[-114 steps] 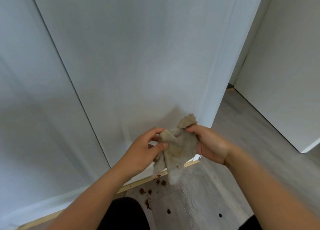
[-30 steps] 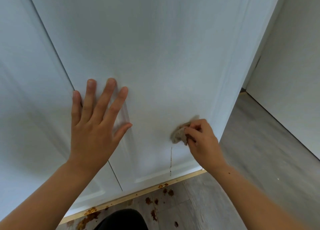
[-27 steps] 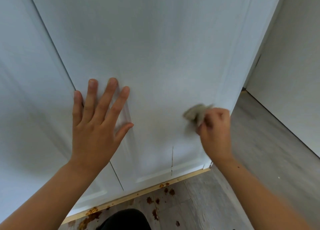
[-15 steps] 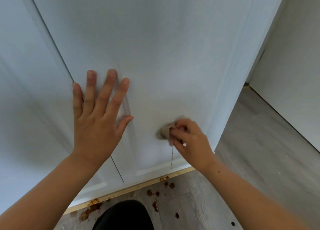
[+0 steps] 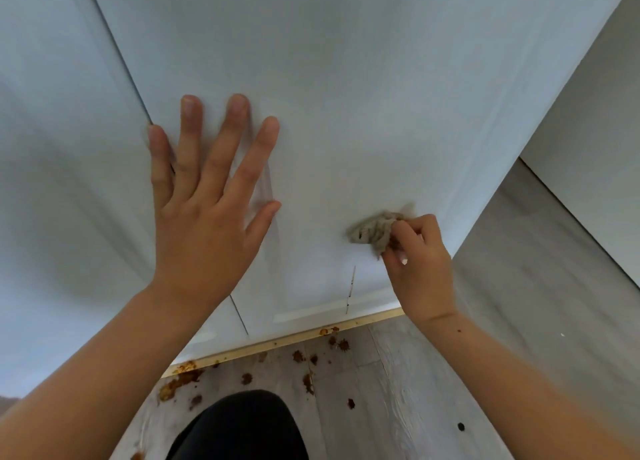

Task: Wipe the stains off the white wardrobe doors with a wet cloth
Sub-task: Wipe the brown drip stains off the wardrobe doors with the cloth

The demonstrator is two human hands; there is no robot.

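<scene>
Low on the white wardrobe door (image 5: 346, 95), a person has both hands up against the wood. The left hand (image 5: 204, 224) lies flat on the door with the palm down. Its fingers are straight and spread wide, and they point up. The little finger sits right by the dark gap between this door and the next door (image 5: 52, 147) to the left. The left arm reaches in from the near left corner, bare all the way.

The right hand (image 5: 420, 262) is further right and a bit lower. Its fingers are curled in tight, and they pinch a small, scrunched-up grey cloth (image 5: 372, 232). The cloth sticks out to the left of the fingers and touches the door. The right arm comes up from the near right side. The two hands are well apart.

Just below the cloth, a thin brown drip line (image 5: 351, 286) runs down the door. Under the door is a pale wooden strip (image 5: 294, 338). The grey floor (image 5: 398, 390) near it has brown splats (image 5: 180, 380) on it, with the most at the left. Something dark and round (image 5: 239, 428) shows at the near edge, between the arms.
</scene>
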